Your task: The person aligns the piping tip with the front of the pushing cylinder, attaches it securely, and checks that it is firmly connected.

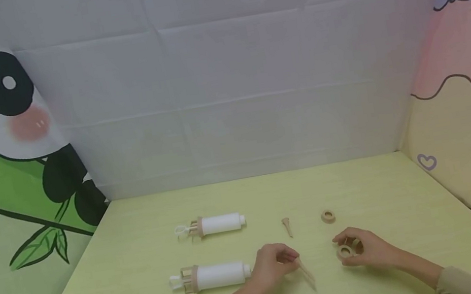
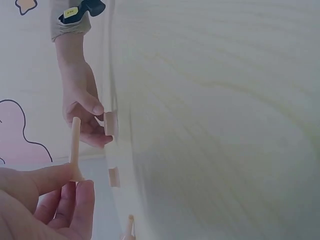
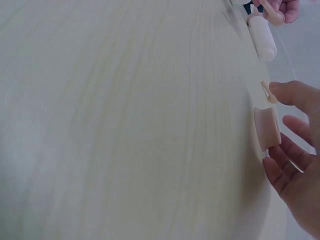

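My left hand (image 1: 271, 268) pinches a slim beige nozzle-like piece (image 2: 75, 142) at its wide end, thumb against fingertips, just above the table. Its narrow stem points toward the near side. To the right, the curled fingers of my right hand (image 1: 372, 249) are round a beige ring (image 3: 267, 129), with fingertips touching its side. The ring seems to rest on the table. A second beige ring (image 1: 329, 221) lies behind that hand. Another nozzle-like piece (image 1: 287, 229) lies on the table behind my left hand.
Two white syringe-like tubes with beige collars lie sideways at the left, one nearer (image 1: 220, 275) and one farther (image 1: 221, 224). The nearer tube's tip is beside my left hand. A pale cloth wall (image 1: 247, 135) stands at the table's (image 1: 143, 264) back edge.
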### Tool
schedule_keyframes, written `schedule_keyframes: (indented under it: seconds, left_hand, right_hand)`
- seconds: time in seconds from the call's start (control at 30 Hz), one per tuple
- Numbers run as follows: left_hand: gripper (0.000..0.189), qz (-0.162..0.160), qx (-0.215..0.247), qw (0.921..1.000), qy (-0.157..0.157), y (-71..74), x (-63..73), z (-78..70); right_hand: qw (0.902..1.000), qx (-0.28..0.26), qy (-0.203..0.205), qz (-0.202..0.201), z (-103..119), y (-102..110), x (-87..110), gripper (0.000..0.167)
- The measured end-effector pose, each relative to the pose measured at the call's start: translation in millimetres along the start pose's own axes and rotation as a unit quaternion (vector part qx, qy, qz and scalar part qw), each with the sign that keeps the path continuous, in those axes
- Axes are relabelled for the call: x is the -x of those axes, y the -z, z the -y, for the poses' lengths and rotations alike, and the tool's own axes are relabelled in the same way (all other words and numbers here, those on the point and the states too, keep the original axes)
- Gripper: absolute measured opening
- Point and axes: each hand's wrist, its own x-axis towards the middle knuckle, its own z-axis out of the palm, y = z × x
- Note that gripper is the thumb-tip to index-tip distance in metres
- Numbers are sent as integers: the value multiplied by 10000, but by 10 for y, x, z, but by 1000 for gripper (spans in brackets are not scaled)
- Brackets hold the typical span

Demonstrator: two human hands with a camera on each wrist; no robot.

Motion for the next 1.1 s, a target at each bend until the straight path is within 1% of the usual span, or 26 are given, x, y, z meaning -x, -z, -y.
schedule_keyframes:
  seconds: [0.07, 0.2, 0.33, 0.53, 0.7, 0.93, 1.1]
  left_hand:
    - [9, -23, 20, 9999, -97, 43, 7, -28]
    - [10, -69, 19, 9998, -164, 126, 23, -70]
    - [9, -164, -87, 9996, -216, 190, 28, -96]
    - [9, -410, -248, 9985, -274, 255, 18, -131]
    - [6, -580, -327, 9974, -286, 281, 17, -148]
    - [5, -734, -439, 9959, -298, 307, -6, -121]
    - [5, -902, -522, 9938, -375, 334, -33, -84]
  right_hand:
    - [10000, 17, 62, -11, -12, -2, 0, 36]
    - [9999, 53, 156, -18, -23, -2, 4, 31]
    - [9997, 139, 193, -1, -24, 2, 10, 26]
    - [9986, 360, 386, -44, -50, 0, -20, 19]
    - [9984, 313, 465, -97, -63, -5, -85, 16]
    - [9980, 361, 479, -198, 44, -9, -171, 17]
    - [9982, 317, 472, -167, 133, -40, -249, 19]
